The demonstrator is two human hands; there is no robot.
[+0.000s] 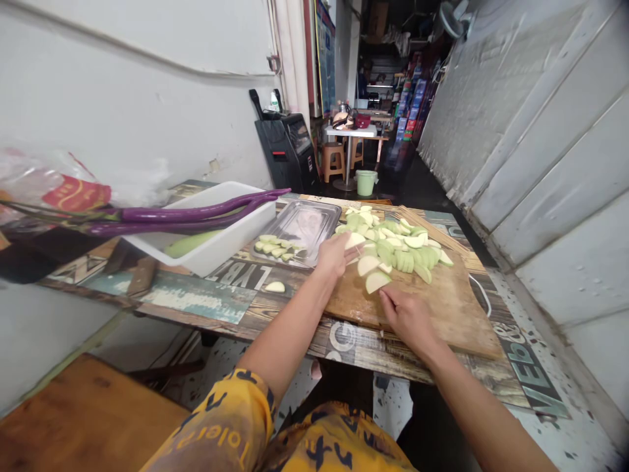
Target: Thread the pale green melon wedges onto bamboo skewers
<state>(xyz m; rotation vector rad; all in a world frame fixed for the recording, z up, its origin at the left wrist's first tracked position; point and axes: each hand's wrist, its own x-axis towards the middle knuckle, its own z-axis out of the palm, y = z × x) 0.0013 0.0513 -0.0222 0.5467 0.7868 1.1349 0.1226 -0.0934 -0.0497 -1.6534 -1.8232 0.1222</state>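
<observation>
Right hand (405, 318): pinches a green-skinned half-moon slice (377, 282) over the cutting board (354, 300)
Left hand (335, 255): beside the slice pile (403, 261), grip unclear
Slip risk: moist cut face could slide free

Slices (405, 261) crowd the cutting board (457, 314); its near-right corner is free.

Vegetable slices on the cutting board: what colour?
The slices are pale green to whitish; clearest in the head view.

Patterned table (206, 295) under board (442, 321), tray (307, 223), tub (240, 239)
</observation>
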